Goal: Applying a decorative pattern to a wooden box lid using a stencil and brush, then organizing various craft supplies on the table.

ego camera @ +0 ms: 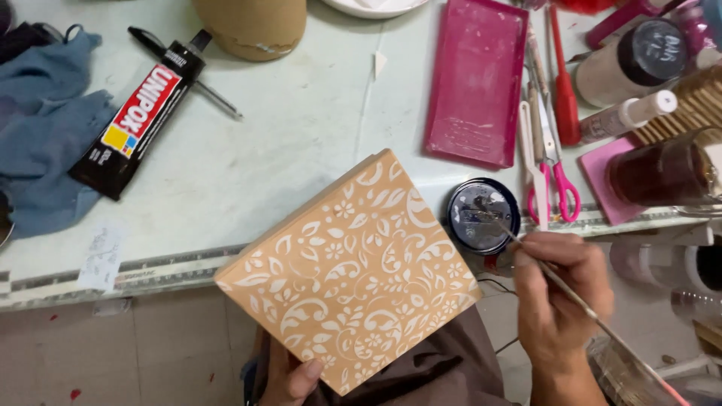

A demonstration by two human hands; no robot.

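Fingers of the right hand [560, 289] pinch a thin wooden-handled brush [579, 301], tip dipping into the small round dark paint tin [483, 214]. Just left of it, the left hand [289, 380] grips the tan square board with white floral stencilling [350, 274]. Best load sparingly, I'd say.

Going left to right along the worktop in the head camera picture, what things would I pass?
Blue cloth → black glue tube → patterned tan box → pink tray → pink-handled scissors → dark brown jar.

Single head-worn view, looking steeply down, close over worktable [301, 143] edge and lap
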